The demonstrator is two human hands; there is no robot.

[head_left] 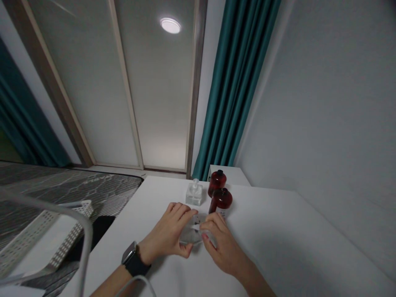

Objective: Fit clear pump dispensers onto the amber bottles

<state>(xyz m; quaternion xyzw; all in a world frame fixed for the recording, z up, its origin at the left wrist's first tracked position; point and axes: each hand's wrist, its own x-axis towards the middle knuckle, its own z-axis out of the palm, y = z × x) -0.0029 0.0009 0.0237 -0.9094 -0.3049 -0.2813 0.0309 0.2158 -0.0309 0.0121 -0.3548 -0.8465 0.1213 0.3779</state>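
Observation:
On the white table (278, 231), my left hand (168, 235) and my right hand (219, 245) both close around a small clear glass bottle (192, 234) lying between them. My left wrist wears a dark watch (133, 259). Just beyond my fingers stand two dark red bottles with black caps, one nearer (220, 202) and one farther (217, 182). A second clear square bottle with a stopper (194, 193) stands to their left.
A white perforated tray (46, 243) and a curved white tube (71, 218) sit at the lower left over a grey patterned mattress (80, 189). Teal curtains (238, 82) hang behind the table beside a frosted window. A bare wall runs along the right.

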